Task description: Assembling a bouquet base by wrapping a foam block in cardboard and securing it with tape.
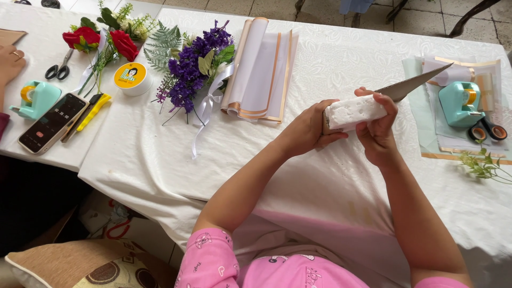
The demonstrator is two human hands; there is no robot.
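Over white-clothed table (341, 69), white foam block (354, 112) held between both hands above cloth. Left hand (309, 128) clasped round block's near end; right hand (377, 125) gripped on far end, with brown pointed card sheet (413, 84). Purple flower bunch (194, 69) laid well apart. Risk judged: block crumbled if squeezed hard, or dropped.

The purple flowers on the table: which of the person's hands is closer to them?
Left. The left hand grips the white foam block on the side toward the purple flowers; the right hand holds the block's far side, farther away.
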